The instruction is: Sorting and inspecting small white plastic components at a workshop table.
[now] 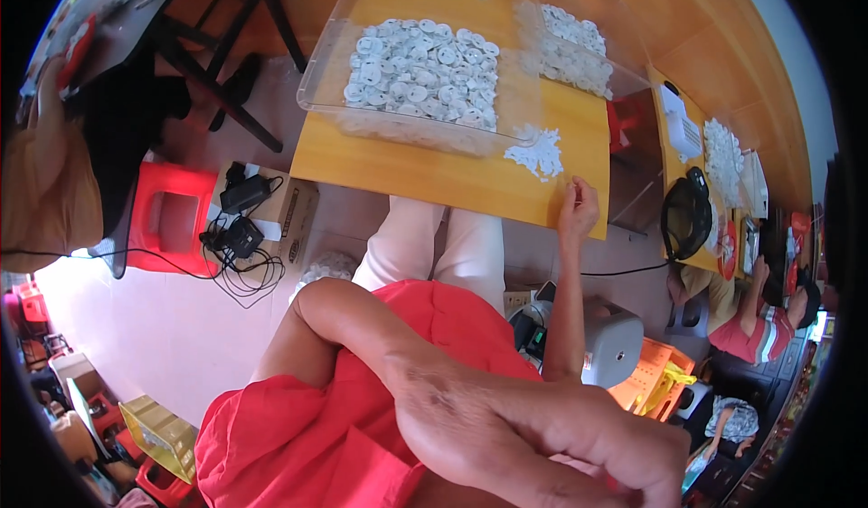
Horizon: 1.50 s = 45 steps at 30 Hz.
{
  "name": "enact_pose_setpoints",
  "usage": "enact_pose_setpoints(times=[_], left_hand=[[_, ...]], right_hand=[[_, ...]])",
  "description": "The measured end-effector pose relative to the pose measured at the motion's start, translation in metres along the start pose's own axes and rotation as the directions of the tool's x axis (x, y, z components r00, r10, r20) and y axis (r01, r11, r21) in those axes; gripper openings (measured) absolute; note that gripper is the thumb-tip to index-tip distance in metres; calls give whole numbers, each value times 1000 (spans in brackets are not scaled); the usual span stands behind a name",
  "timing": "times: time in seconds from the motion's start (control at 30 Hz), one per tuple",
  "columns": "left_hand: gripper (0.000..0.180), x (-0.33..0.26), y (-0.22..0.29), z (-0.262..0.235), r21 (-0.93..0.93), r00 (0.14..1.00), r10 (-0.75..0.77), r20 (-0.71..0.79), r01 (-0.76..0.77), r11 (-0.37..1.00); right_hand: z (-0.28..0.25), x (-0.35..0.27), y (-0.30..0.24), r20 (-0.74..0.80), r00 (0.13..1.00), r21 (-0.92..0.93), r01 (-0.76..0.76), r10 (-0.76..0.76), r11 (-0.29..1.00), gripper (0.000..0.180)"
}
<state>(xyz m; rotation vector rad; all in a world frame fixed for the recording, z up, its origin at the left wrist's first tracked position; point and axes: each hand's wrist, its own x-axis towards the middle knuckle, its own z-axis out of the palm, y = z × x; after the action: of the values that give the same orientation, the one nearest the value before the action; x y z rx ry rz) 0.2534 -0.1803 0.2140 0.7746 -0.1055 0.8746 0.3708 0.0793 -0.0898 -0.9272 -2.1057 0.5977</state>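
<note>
Can see small white pieces (541,156) at eleven o'clock from the nearer, curled right hand (580,210), well apart from the raised left hand (551,422), but cannot tell either grip.

White glare washes out the floor (99,305) at 9 o'clock as softer light falls on the table (407,180) at 12; fisheye distortion bends the wall (746,74) at 2, and the left hand (542,427) looms large at 5.
</note>
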Motion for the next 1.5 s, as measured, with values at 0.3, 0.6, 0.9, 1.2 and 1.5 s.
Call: enact_pose_setpoints(times=[0.3,0.6,0.9,1.2,1.5], left_hand=[[34,8,7,-2,-179,998,-60,10,61,982],[36,4,-5,-16,-340,997,-66,37,75,938],[28,-86,-5,-101,810,227,831,-508,-202,551],[18,-152,-18,-122,834,-8,847,-532,169,525],[17,-172,33,-161,706,64,873,-484,617,346]], right_hand=[[14,-12,4,-51,999,-23,14,-16,1000,15],[15,-15,4,-91,995,-56,27,-32,998,15],[11,-24,8,-69,996,-53,59,-63,997,19],[7,-23,-3,128,944,-186,323,-303,928,29],[-12,-44,-22,219,891,-112,429,-398,897,44]])
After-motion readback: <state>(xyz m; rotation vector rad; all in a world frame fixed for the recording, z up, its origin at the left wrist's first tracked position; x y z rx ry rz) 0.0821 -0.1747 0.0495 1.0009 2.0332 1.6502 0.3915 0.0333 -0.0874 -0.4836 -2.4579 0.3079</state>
